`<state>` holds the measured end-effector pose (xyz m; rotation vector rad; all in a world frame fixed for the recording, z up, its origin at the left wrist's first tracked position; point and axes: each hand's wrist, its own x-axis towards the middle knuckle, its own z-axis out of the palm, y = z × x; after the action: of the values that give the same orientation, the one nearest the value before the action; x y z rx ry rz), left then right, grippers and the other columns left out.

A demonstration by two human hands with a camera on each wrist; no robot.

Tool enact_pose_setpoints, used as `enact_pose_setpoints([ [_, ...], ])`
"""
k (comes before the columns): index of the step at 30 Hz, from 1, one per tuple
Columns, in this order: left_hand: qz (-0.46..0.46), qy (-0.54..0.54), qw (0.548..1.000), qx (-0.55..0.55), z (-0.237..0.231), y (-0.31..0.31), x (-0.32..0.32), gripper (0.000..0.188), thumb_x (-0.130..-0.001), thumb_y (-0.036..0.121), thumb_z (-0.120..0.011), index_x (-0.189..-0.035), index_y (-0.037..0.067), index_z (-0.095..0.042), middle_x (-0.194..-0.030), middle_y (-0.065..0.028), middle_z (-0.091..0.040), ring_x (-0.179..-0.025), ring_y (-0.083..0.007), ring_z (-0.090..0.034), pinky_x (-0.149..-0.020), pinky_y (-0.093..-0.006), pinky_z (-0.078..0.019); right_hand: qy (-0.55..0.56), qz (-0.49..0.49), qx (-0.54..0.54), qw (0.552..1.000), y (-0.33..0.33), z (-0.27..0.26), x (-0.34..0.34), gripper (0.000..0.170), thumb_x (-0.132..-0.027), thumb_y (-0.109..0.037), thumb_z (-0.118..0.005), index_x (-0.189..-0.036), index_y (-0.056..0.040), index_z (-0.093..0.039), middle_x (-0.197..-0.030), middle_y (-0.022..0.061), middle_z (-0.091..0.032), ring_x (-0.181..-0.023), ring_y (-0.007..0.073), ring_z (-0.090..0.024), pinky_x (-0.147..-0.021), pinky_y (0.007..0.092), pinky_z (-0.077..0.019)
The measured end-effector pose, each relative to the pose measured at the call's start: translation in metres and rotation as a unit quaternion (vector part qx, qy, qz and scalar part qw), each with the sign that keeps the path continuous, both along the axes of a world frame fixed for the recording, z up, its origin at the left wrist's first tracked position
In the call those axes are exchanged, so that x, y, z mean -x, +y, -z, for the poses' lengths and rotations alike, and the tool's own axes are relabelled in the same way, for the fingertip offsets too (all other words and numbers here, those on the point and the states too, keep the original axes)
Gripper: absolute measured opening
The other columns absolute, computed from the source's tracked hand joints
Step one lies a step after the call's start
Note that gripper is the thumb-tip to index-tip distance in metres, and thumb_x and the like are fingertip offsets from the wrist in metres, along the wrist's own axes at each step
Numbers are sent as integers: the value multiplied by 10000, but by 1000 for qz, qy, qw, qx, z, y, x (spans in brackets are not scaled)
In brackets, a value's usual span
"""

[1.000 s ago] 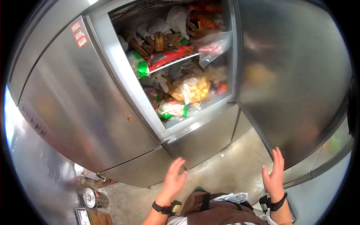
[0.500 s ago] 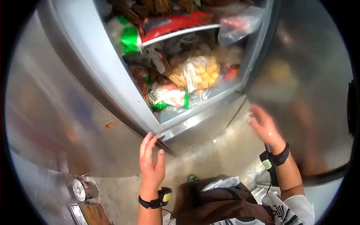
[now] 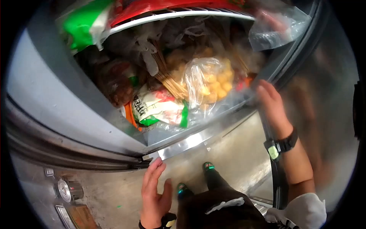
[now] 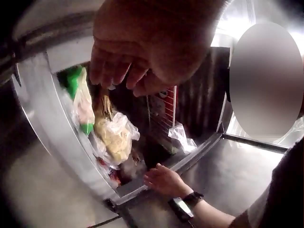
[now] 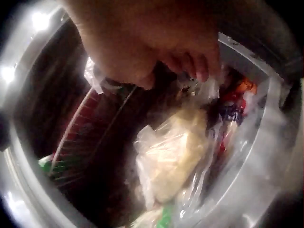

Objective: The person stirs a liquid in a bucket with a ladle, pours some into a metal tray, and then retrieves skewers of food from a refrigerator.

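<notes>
My left hand (image 3: 154, 194) is held with fingers extended below the front sill of the steel fridge, holding nothing. Beside the right edge of the opening is my right hand (image 3: 274, 108), slightly blurred, fingers loosely bent and nothing in them. Between and beyond the hands, on the lower level, sits a clear plastic bag of yellow pieces (image 3: 219, 82). Left of it lie a bundle of thin sticks (image 3: 171, 86) and a white and green printed bag (image 3: 160, 108). In the right wrist view, the right hand (image 5: 156, 42) hangs over this compartment, above the bag of yellow pieces (image 5: 173, 156).
A white-edged wire shelf (image 3: 183, 14) crosses above, bearing a red package (image 3: 171, 5), a green and white bag (image 3: 82, 26) and an overhanging clear bag (image 3: 280, 30). The opened steel door (image 3: 328, 122) stands at right. A metal can (image 3: 70, 190) is on the floor at left.
The view has come closer to the fridge's lower level. My right hand has moved up and forward to the right side of the opening; the left hand has sunk lower in view.
</notes>
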<state>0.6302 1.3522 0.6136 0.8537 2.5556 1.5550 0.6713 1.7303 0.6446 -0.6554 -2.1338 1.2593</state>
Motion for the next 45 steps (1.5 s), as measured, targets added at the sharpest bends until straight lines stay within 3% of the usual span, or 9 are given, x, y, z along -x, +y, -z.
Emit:
enact_pose_setpoints([
  [10,-29,-102,994,5,30,40,-4,435,-740,-92,-559,-1169,-17,-552,-1247,-148,-537,-1138,-254,-532,-944,-342,-443,-147,-41,12,988,76,18,103,368,-881,-263,-564,-1076,49,-542,-766,113,-611,-577,195,-554,-542,370,-464],
  [12,-13,-80,997,16,29,44,-4,436,-738,-92,-566,-1168,-19,-550,-1244,-155,-539,-1130,-265,-540,-944,-341,-442,-31,-109,-493,862,136,67,108,289,-863,-195,-550,-1017,50,-547,-718,158,-615,-606,274,-594,-562,398,-472],
  [19,-40,-38,998,6,29,51,-4,397,-733,-52,-598,-1129,-31,-570,-1194,-196,-551,-1098,-336,-549,-938,-371,-435,-85,69,-558,823,44,-2,98,355,-825,-173,-584,-1105,33,-511,-1033,246,-578,-952,387,-555,-816,428,-452],
  [25,-55,-69,996,-1,37,56,-13,419,-729,-106,-569,-1141,-27,-559,-1247,-152,-543,-1163,-260,-520,-984,-337,-403,3,-171,-411,896,3,-8,126,436,-788,-230,-625,-1092,61,-513,-1123,272,-532,-1050,410,-494,-910,417,-412],
  [28,-62,-103,992,-42,42,58,-17,412,-741,-104,-565,-1145,-25,-557,-1241,-147,-543,-1167,-245,-516,-983,-326,-404,-190,-203,-380,882,-18,-18,150,451,-754,-295,-650,-1012,65,-564,-1018,274,-582,-982,401,-541,-863,413,-444],
  [39,-75,-85,993,-15,53,64,-20,400,-756,-84,-574,-1145,5,-558,-1247,-154,-531,-1168,-255,-510,-960,-332,-417,-113,-219,-275,929,-22,2,209,328,-730,-170,-625,-975,48,-627,-920,212,-634,-825,340,-612,-777,400,-484],
  [40,-78,-84,993,-14,56,62,-21,400,-756,-84,-574,-1145,5,-558,-1247,-154,-531,-1168,-255,-510,-960,-332,-417,27,-208,-352,912,-18,3,217,309,-741,-107,-597,-1007,48,-624,-971,202,-632,-846,314,-615,-787,382,-484],
  [41,-90,-87,992,-18,62,60,-23,401,-753,-82,-580,-1143,8,-559,-1244,-160,-532,-1157,-266,-517,-953,-337,-421,47,-128,-706,695,-11,3,222,300,-753,-15,-541,-1040,11,-624,-1073,166,-609,-899,260,-609,-795,335,-482],
  [45,-113,-107,988,-14,73,56,-32,402,-745,-83,-589,-1136,6,-557,-1234,-170,-536,-1137,-289,-528,-942,-341,-429,131,-181,-256,941,-45,1,235,312,-764,-14,-534,-1067,-21,-610,-1067,182,-604,-927,268,-599,-777,314,-480],
])
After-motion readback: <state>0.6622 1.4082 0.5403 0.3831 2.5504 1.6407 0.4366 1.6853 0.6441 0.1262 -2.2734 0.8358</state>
